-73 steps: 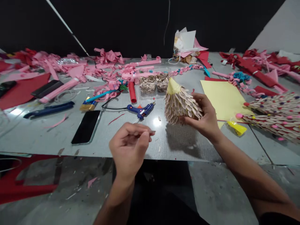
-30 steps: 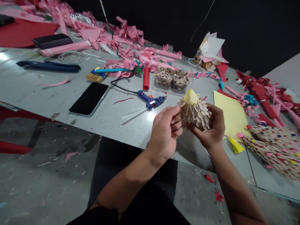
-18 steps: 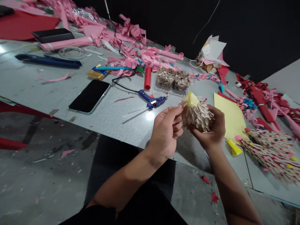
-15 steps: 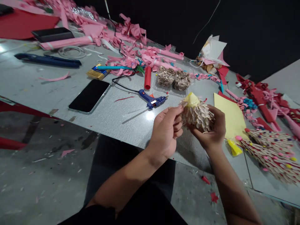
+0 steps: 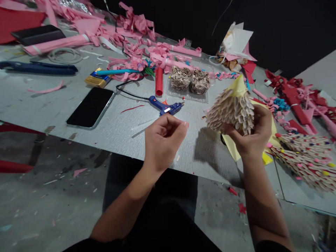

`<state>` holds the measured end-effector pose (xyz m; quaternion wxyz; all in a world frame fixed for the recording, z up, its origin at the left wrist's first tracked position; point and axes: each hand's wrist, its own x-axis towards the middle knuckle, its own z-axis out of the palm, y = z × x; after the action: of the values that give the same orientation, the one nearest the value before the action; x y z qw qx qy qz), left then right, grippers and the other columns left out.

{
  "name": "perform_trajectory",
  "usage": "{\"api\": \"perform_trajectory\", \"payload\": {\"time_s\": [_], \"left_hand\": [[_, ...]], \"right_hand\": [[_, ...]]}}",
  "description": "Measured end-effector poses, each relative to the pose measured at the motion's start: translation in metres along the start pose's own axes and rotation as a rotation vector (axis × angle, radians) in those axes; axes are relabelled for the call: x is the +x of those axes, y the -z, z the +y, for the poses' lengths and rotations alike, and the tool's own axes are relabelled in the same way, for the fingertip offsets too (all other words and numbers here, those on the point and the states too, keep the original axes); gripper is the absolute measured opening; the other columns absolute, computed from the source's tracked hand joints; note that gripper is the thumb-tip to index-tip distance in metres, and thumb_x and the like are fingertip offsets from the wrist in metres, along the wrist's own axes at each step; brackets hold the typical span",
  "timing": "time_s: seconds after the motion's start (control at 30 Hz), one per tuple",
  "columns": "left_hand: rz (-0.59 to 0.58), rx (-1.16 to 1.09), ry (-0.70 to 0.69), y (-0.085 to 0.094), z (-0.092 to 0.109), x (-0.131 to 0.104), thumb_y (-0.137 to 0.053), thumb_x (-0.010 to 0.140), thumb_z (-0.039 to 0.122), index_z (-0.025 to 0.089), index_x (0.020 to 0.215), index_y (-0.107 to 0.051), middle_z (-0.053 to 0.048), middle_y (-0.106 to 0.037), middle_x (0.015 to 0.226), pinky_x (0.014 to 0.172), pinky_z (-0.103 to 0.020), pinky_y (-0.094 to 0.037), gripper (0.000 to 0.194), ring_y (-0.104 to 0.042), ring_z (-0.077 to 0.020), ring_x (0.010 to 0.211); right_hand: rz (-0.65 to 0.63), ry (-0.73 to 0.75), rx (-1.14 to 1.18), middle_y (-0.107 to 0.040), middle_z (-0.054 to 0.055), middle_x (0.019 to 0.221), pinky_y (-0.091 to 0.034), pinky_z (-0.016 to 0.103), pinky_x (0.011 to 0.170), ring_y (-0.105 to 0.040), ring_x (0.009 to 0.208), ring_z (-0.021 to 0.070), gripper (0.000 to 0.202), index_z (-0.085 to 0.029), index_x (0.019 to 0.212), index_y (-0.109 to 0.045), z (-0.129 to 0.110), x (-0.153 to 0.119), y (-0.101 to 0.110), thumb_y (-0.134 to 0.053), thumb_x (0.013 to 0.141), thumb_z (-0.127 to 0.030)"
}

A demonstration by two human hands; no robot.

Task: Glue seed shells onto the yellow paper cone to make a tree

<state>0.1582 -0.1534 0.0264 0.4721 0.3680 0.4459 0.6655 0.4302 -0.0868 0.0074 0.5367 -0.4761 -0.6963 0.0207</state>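
Note:
A yellow paper cone covered in overlapping pale shells or seed husks, its yellow tip bare, is gripped by my right hand above the table. My left hand is apart from the cone, fingers curled and thumb against the index finger; whatever may be between them is too small to name. Just beyond it lies a blue glue gun with a black cord. A clear tray behind the gun holds two clumps of similar pale pieces.
A black phone, a yellow-blue box and a dark blue tool lie left. Pink paper scraps run along the back. Decorated cones and yellow paper lie right.
My left hand has left the cone and moved left. My right hand has raised the cone and tilted it, moving right. The view has shifted slightly.

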Motion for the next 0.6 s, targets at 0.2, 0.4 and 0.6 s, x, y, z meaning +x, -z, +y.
{"api": "perform_trajectory", "payload": {"time_s": [0.2,0.4,0.6], "left_hand": [[-0.315,1.206,-0.299,0.014,-0.015,0.023,-0.068,0.108,0.012,0.025,0.118,-0.088,-0.011,-0.085,0.117,0.072,-0.035,-0.043,0.026,-0.071,-0.0317,0.105],[-0.569,1.650,-0.319,-0.011,-0.020,0.041,-0.051,0.113,0.004,0.019,0.113,-0.087,-0.015,-0.080,0.125,0.069,-0.040,-0.042,0.039,-0.069,-0.0385,0.120],[-0.492,1.662,-0.334,-0.009,-0.027,0.042,-0.054,0.114,0.005,0.016,0.111,-0.084,-0.015,-0.080,0.122,0.069,-0.039,-0.041,0.033,-0.069,-0.0378,0.117]], "right_hand": [[0.051,0.017,0.001,-0.071,0.010,0.131,-0.065,0.067,0.105,-0.073,0.117,0.0416,0.070,-0.036,0.141,-0.071,0.002,0.009,0.007,-0.102,0.078,-0.042],[0.018,-0.027,-0.038,-0.074,0.010,0.130,-0.066,0.066,0.103,-0.075,0.118,0.0413,0.073,-0.033,0.137,-0.071,-0.001,0.007,0.004,-0.103,0.073,-0.047],[-0.020,-0.027,-0.058,-0.075,0.009,0.134,-0.066,0.062,0.104,-0.075,0.121,0.0374,0.079,-0.030,0.141,-0.067,0.002,0.004,0.002,-0.102,0.071,-0.044]]}}
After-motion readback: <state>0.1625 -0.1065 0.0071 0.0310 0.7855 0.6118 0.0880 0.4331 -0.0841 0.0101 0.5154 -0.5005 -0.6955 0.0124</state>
